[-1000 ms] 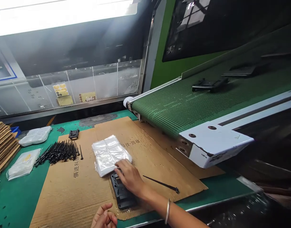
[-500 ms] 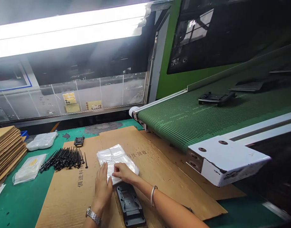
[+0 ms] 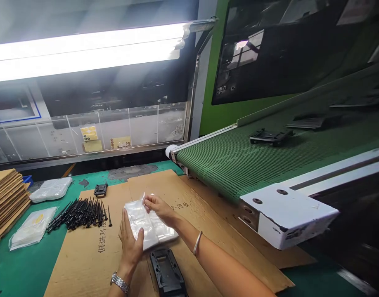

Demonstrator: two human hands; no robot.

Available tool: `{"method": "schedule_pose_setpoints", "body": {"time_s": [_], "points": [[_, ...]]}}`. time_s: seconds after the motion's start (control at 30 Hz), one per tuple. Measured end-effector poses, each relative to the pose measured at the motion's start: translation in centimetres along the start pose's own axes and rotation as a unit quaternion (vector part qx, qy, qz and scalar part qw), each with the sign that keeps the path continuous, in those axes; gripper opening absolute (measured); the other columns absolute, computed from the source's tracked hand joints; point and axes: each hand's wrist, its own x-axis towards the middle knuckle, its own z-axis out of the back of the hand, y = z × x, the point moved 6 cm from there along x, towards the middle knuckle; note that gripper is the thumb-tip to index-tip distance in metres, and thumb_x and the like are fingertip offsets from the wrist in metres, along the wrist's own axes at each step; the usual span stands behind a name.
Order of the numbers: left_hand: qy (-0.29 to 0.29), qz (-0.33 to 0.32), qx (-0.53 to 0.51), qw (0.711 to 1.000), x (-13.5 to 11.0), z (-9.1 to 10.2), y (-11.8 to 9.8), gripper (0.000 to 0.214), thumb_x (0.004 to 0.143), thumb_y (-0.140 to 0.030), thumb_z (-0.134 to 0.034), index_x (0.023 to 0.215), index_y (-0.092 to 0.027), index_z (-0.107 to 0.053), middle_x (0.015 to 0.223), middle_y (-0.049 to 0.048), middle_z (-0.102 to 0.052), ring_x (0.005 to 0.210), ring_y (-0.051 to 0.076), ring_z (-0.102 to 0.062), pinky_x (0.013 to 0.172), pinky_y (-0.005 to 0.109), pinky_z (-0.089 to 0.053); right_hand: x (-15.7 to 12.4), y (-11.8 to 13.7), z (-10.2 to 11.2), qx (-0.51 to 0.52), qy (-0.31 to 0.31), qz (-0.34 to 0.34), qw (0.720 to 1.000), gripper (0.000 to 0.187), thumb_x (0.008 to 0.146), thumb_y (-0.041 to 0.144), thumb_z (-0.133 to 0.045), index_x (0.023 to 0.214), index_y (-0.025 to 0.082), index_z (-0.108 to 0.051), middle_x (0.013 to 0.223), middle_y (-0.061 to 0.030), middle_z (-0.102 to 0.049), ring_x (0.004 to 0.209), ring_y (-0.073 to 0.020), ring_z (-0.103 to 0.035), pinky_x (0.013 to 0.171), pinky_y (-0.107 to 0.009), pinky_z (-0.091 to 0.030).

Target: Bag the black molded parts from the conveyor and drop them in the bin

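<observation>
A stack of clear plastic bags (image 3: 138, 218) lies on the brown cardboard sheet in front of me. My right hand (image 3: 158, 209) pinches thin clear plastic at the stack's upper part, where a corner sticks up. My left hand (image 3: 129, 243) rests along the stack's left edge, its fingers stretched and its thumb apart on the plastic. Just below the stack lies a black plastic part (image 3: 167, 272), with a rectangular slot near its top; its lower end is cut off by the view.
Black pins (image 3: 81, 213) lie heaped at left, beside a small black part (image 3: 100, 189). Further left are more bag packs (image 3: 33, 227) and stacked cardboard (image 3: 10, 198). A green conveyor belt (image 3: 214, 165) with black parts slopes down from the right; its white end block (image 3: 288, 214) juts over the table.
My right hand has moved slightly up and left, from a fist on the stack to pinching a raised plastic corner. My left hand stays by the left edge. Parts on the belt have shifted left in view.
</observation>
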Motion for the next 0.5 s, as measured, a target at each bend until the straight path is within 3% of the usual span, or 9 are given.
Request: {"method": "schedule_pose_setpoints", "body": {"time_s": [0.07,0.1,0.17,0.23,0.27,0.4,0.5], "points": [[0.01,-0.021,-0.055,0.998,0.3,1.3,-1.5,0.065,0.08,-0.035,-0.045,0.136,-0.013,-0.022,0.143,0.017,-0.029,0.132,0.025,-0.02,0.106,0.043,-0.014,-1.4,1.2,-1.2,0.017,0.054,-0.004,0.998,0.046,0.077,0.06,-0.051,0.067,0.015,-0.05,0.054,0.0063,-0.041,0.048,-0.0077,-0.038,0.047,-0.022,-0.033],[0.041,-0.029,-0.113,0.992,0.4,1.7,-2.2,0.057,0.078,-0.037,-0.05,0.129,-0.015,-0.037,0.133,0.0159,-0.043,0.125,0.027,-0.032,0.103,0.042,-0.022,-2.2,1.6,-1.7,0.023,0.073,-0.008,0.997,0.049,0.073,0.063,-0.053,0.065,0.015,-0.05,0.052,0.007,-0.038,0.047,-0.0071,-0.034,0.045,-0.021,-0.029],[0.107,-0.036,-0.172,0.979,0.2,2.3,-3.5,0.033,0.074,-0.042,-0.057,0.094,-0.016,-0.061,0.093,0.0098,-0.063,0.093,0.024,-0.055,0.084,0.035,-0.041,-3.9,2.3,-2.4,0.031,0.091,-0.018,0.995,0.05,0.071,0.065,-0.053,0.063,0.016,-0.048,0.051,0.0081,-0.034,0.046,-0.0063,-0.029,0.044,-0.021,-0.023],[0.149,-0.032,-0.2,0.968,-0.3,2.8,-4.4,0.029,0.073,-0.045,-0.058,0.065,-0.017,-0.06,0.062,0.0022,-0.057,0.064,0.016,-0.054,0.064,0.027,-0.043,-5.5,2.8,-2.5,0.039,0.095,-0.031,0.994,0.05,0.071,0.064,-0.053,0.063,0.016,-0.048,0.051,0.0086,-0.033,0.046,-0.0059,-0.025,0.044,-0.021,-0.02],[0.16,-0.026,-0.211,0.964,-0.6,3.1,-4.7,0.032,0.073,-0.046,-0.057,0.06,-0.017,-0.057,0.056,-0.0002,-0.052,0.057,0.013,-0.049,0.057,0.025,-0.041,-6.2,2.9,-2.4,0.043,0.101,-0.039,0.993,0.049,0.07,0.063,-0.055,0.064,0.015,-0.049,0.051,0.0087,-0.033,0.047,-0.0058,-0.025,0.044,-0.021,-0.019],[0.185,0.001,-0.242,0.953,-2.2,3.7,-5.0,0.032,0.073,-0.047,-0.057,0.064,-0.016,-0.055,0.051,-0.0048,-0.044,0.046,0.008,-0.037,0.044,0.021,-0.031,-9.3,3.3,-2.1,0.062,0.142,-0.073,0.985,0.047,0.062,0.059,-0.065,0.064,0.013,-0.054,0.054,0.0059,-0.042,0.05,-0.0068,-0.034,0.047,-0.021,-0.025],[0.201,0.012,-0.246,0.948,-3.1,3.8,-5.1,0.031,0.071,-0.046,-0.061,0.065,-0.015,-0.056,0.051,-0.0058,-0.041,0.045,0.007,-0.033,0.042,0.02,-0.027,-11.2,3.2,-2.0,0.072,0.126,-0.089,0.985,0.048,0.064,0.061,-0.062,0.062,0.014,-0.052,0.055,0.0038,-0.047,0.051,-0.0084,-0.04,0.05,-0.022,-0.031]]}}
